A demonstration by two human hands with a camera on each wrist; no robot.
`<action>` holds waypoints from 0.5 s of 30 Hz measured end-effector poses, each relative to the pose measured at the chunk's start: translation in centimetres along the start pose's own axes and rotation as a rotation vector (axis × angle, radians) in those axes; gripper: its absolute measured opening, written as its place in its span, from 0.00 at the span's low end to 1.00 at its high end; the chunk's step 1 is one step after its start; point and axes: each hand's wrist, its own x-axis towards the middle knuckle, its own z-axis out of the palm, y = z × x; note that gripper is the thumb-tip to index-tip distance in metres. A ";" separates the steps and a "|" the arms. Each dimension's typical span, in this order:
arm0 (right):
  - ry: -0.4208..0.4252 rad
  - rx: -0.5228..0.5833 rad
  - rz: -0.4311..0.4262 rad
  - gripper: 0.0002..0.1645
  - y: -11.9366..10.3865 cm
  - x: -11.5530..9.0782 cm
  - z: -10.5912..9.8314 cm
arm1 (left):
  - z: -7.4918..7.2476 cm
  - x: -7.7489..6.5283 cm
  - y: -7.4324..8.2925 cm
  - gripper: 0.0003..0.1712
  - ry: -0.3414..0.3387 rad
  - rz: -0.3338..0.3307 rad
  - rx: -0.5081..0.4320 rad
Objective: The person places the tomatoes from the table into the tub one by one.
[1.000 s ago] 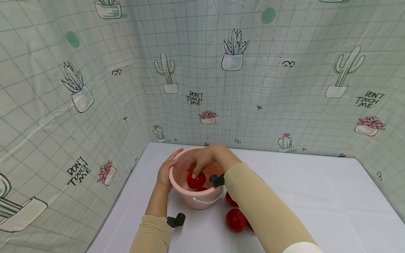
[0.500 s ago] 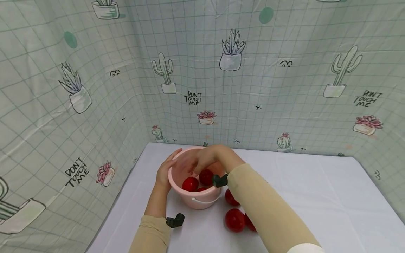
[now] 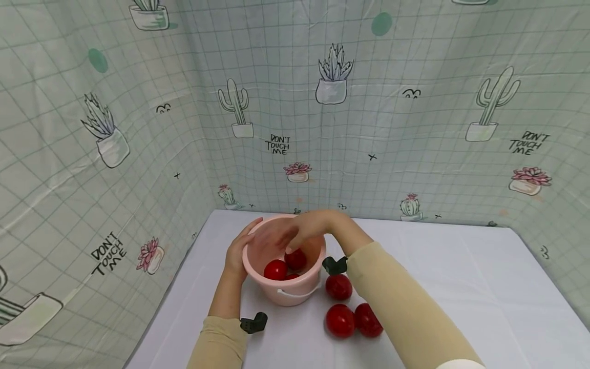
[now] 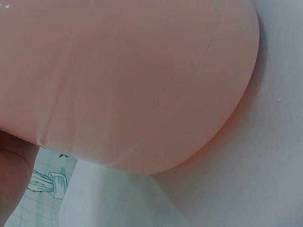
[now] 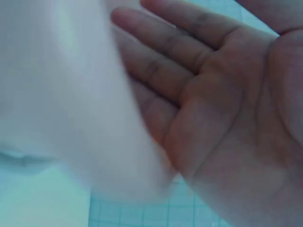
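A pink bucket [image 3: 286, 295] with a white handle [image 3: 295, 294] stands upright on the table. My left hand [image 3: 236, 254] grips its left side, with the thumb at the rim; the bucket's wall [image 4: 142, 85] fills most of the left wrist view. Inside lie a bright red apple [image 3: 275, 270], a darker apple [image 3: 295, 260] and part of a third. My right hand [image 3: 308, 229] reaches over the far right rim, fingertips above the darker apple. In the right wrist view its fingers [image 5: 165, 45] are extended and the palm holds nothing.
Right of the bucket, three red apples sit on the white table: one near the bucket [image 3: 338, 287], one in front [image 3: 340, 321], and one [image 3: 367, 320] partly behind the right sleeve [image 3: 405, 302]. A cactus-print curtain [image 3: 369, 128] surrounds the table's back and sides.
My right hand has let go of an apple inside the bucket and drawn slightly up and right. The bright apple now rests lower left in the bucket. My left hand stays on the bucket.
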 end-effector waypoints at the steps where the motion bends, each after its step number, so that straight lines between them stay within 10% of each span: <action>1: 0.016 0.004 -0.008 0.32 0.2 -0.3 0.1 | 0.0 0.0 0.0 0.29 -0.001 0.001 0.001; 15: 0.402 0.099 -0.103 0.29 4.0 -8.3 4.1 | 0.1 0.0 -0.2 0.29 0.016 -0.001 0.022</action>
